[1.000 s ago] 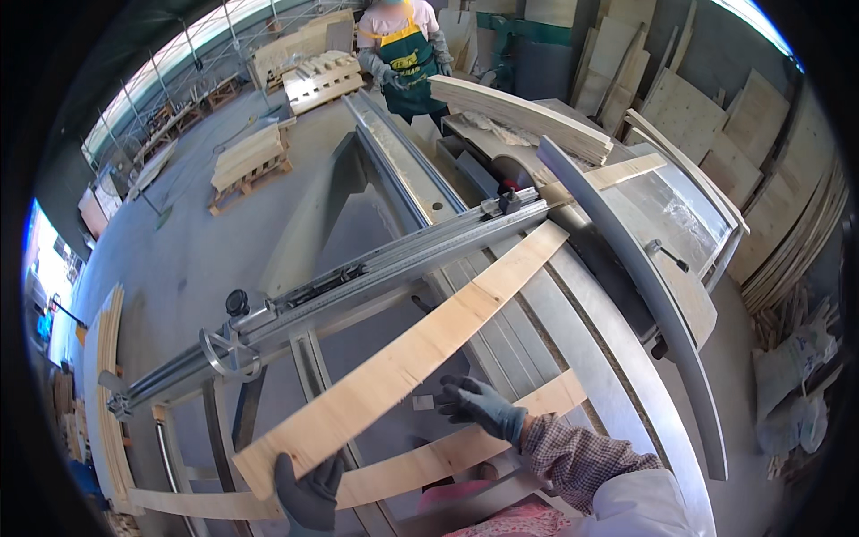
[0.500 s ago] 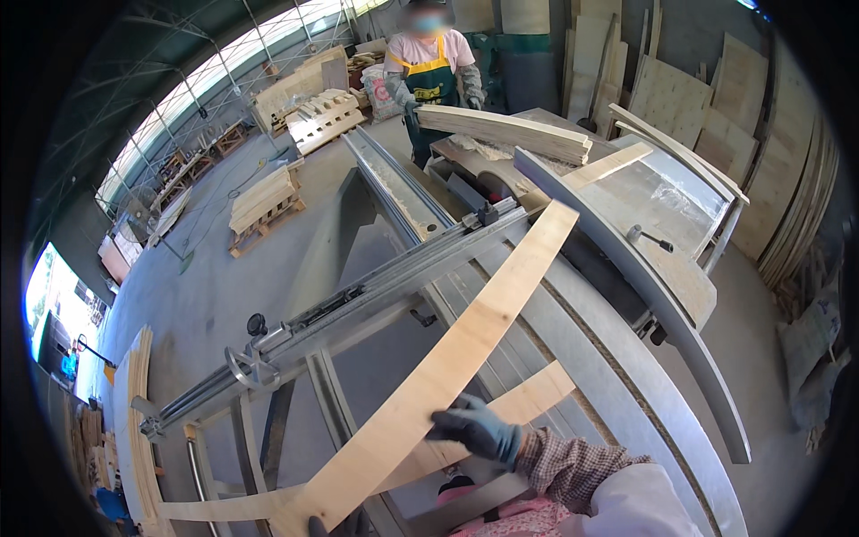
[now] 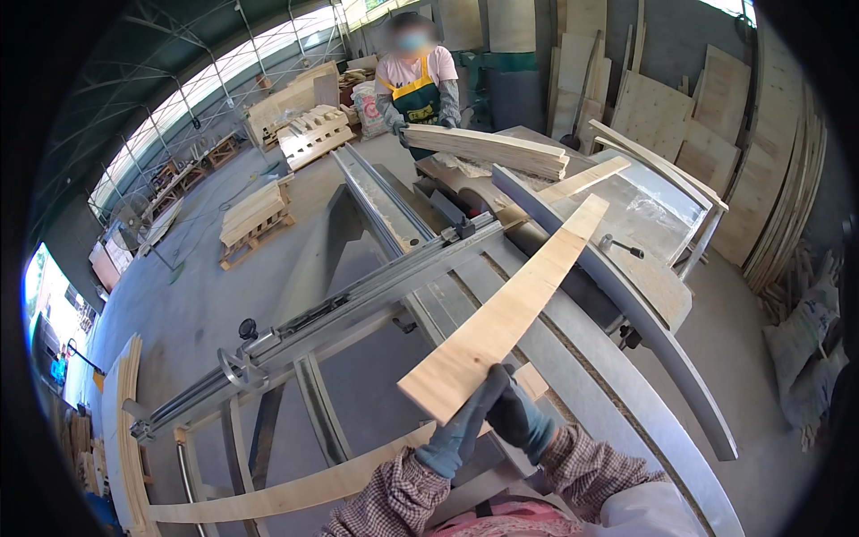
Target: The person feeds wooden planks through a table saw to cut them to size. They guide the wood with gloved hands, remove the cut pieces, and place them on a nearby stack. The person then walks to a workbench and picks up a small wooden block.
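Observation:
A long, pale plywood strip (image 3: 514,309) is held at its near end, raised over a sliding table saw (image 3: 577,309). My left hand (image 3: 458,436), in a grey-blue glove, grips the near end from below, its fingers partly hidden under the wood. Beside it my right hand (image 3: 522,413), gloved alike, closes on the strip's right edge. The strip's far end reaches toward the saw's long metal fence (image 3: 626,313). Beneath my hands a second plywood strip (image 3: 295,495) lies across the frame bars of the sliding table, running off to the left.
A co-worker (image 3: 419,80) in a dark apron stands behind the saw, hands on a stack of strips (image 3: 488,150). A metal rail with a stop (image 3: 331,309) crosses the left side. Boards (image 3: 125,447) stand at left; plywood sheets (image 3: 658,112) lean on the back wall.
The held strip has shifted away from me and to the right, lifting off the lower strip's left end. My left hand has come up from the lower edge to its near end, beside the right.

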### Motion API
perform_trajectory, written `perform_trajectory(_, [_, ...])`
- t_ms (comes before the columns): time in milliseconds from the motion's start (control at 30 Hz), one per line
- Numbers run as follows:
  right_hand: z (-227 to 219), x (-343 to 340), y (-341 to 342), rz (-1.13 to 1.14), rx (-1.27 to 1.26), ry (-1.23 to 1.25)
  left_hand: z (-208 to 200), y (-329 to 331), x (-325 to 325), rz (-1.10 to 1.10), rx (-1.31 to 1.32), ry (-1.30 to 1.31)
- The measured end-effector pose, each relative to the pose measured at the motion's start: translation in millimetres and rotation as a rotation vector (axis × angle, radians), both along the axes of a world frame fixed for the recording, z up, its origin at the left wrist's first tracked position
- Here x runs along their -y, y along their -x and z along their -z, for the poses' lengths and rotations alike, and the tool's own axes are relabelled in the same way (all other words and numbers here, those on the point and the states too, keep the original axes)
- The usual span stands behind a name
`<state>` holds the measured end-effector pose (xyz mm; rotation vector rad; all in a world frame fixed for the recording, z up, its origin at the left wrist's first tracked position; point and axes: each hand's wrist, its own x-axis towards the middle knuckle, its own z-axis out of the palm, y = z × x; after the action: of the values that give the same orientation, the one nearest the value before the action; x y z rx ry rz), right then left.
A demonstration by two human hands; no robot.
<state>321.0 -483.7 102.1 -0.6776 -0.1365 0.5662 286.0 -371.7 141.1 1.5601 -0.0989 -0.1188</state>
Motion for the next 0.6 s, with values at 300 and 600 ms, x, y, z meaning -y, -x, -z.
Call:
perform_trajectory(300, [-6,40,-41,0.083,-0.241,-0.041,38,29,-42,-0.034,-0.328,0.098])
perform_trajectory(600, [0,27,-75,0.113,-0.189,-0.169,69,96,-92,-0.344,-0.096,-0.344])
